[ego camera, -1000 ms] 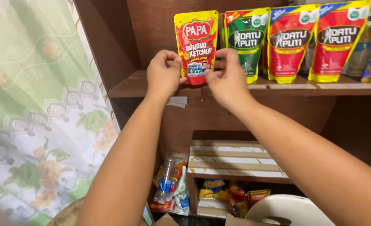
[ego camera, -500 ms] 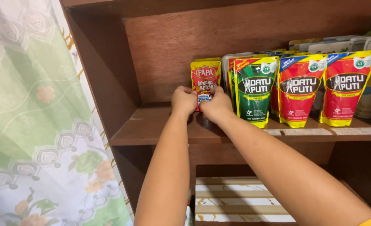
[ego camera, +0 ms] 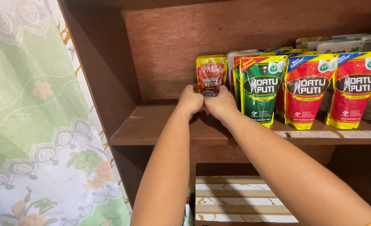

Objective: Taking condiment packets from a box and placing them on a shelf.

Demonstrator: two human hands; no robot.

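Change since earlier: both arms reach farther in, and the red and yellow pouch now stands deeper on the shelf, at the left end of the row.
Shelf (ego camera: 160,125): brown wood, bare at the left; pouches line its right half.
Row of pouches: a green pouch (ego camera: 261,90) stands just right of the hands, with red pouches (ego camera: 309,94) beyond it.
Red and yellow pouch (ego camera: 211,74): upright, long axis vertical, on the far side of both hands, just left of the green pouch.
Left hand (ego camera: 189,101): fingers curled onto the pouch's lower left corner.
Right hand (ego camera: 221,102): fingers closed on the lower right corner; it seems to touch the left hand, though knuckles hide the fingertips.
Nearer hand: neither; both sit level at the base.
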